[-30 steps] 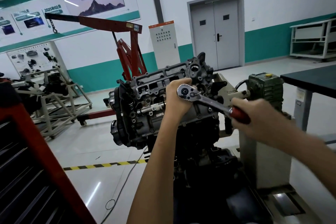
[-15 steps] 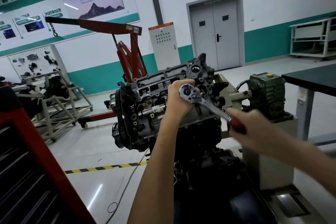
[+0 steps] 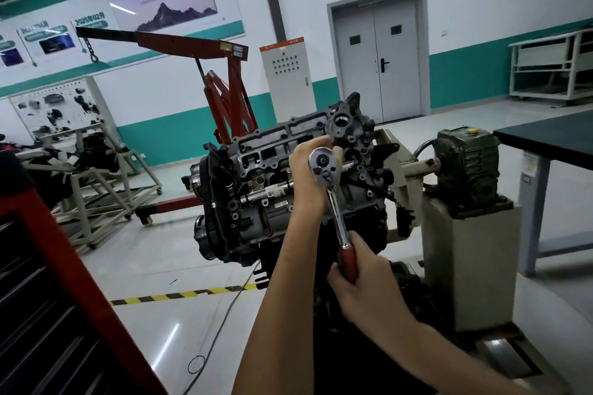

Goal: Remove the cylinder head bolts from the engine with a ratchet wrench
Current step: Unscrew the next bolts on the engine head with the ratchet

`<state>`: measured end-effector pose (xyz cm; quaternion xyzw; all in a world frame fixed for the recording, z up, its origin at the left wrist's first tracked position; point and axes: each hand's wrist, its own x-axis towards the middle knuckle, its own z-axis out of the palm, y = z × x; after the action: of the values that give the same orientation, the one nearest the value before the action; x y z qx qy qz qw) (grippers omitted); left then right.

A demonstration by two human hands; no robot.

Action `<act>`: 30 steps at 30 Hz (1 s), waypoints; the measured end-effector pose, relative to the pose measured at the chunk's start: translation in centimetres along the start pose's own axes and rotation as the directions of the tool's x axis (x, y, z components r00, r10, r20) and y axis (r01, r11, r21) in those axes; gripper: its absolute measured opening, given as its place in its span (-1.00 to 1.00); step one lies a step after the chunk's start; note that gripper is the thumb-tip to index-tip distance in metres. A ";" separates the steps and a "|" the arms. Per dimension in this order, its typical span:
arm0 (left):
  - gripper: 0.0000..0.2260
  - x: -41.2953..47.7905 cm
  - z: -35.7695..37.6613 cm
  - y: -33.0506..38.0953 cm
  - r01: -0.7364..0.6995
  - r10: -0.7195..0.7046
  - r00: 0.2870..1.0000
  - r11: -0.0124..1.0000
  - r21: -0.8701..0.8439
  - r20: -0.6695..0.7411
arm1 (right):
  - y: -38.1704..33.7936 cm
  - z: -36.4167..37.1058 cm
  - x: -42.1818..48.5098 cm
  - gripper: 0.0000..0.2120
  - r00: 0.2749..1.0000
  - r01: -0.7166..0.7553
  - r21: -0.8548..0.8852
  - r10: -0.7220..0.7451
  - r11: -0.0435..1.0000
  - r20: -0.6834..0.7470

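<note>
Right hand (image 3: 362,285) is gripping the ratchet wrench (image 3: 335,202) by its red handle, fingers clamped | left hand (image 3: 306,176) is curling round the wrench head, holding it against the engine (image 3: 256,189) | red tool cabinet (image 3: 64,266) is standing near left, green gearbox (image 3: 465,170) right | red crane (image 3: 224,74) is standing behind.

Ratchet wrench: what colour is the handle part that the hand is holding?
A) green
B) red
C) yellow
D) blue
B: the right hand grips the ratchet wrench by its red handle, just below the shiny metal shaft.
</note>
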<state>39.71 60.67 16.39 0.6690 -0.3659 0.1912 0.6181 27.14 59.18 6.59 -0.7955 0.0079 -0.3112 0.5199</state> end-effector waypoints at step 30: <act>-0.57 0.5 -2.3 0.5 -0.143 0.102 0.961 0.979 0.147 0.256 | -2.6 -13.9 7.2 -0.61 0.908 0.415 -0.694 -0.220 0.588 0.357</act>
<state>40.15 62.72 17.49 0.7121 -0.4640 0.1740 0.4974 25.17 46.53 15.96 -0.9572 -0.0671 -0.2718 0.0730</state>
